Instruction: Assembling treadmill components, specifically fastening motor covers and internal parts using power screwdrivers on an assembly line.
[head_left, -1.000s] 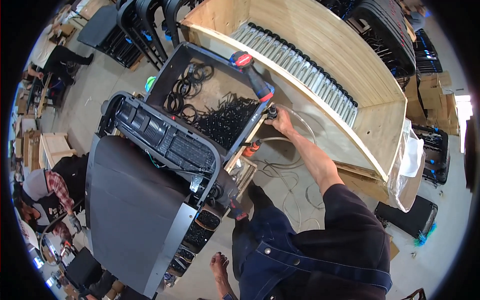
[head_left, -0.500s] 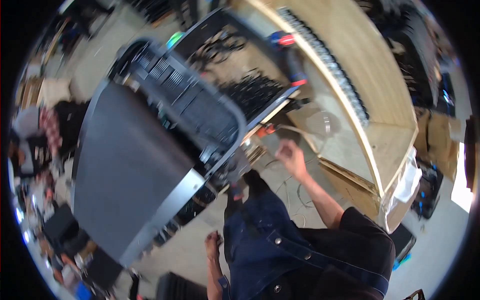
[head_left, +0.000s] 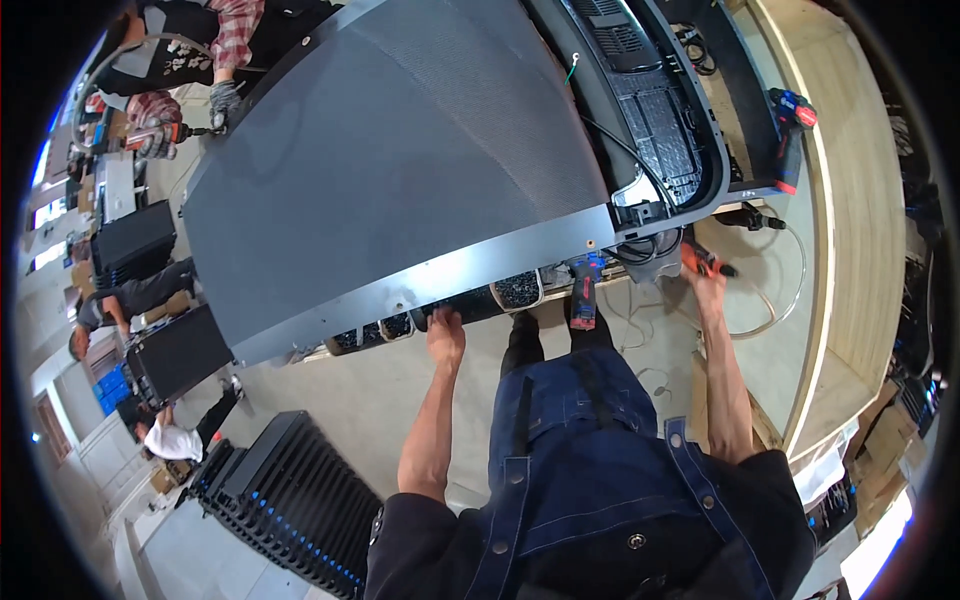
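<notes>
Grasping one orange driver (head_left: 709, 263) near the grey deck's (head_left: 400, 170) corner is the right hand (head_left: 707, 287); the left hand's (head_left: 446, 338) hold, at the bins (head_left: 541, 288), I cannot tell. At least two bins contain small black pieces (head_left: 518, 289).

assembly workshop, orange power tool (head_left: 706, 262), stacked black parts (head_left: 285, 495), gloved co-worker (head_left: 226, 98)

The right hand (head_left: 706, 288) was put on the orange-black power tool (head_left: 709, 263), the left hand (head_left: 445, 335) near the silver metal rail (head_left: 430, 279).
</notes>
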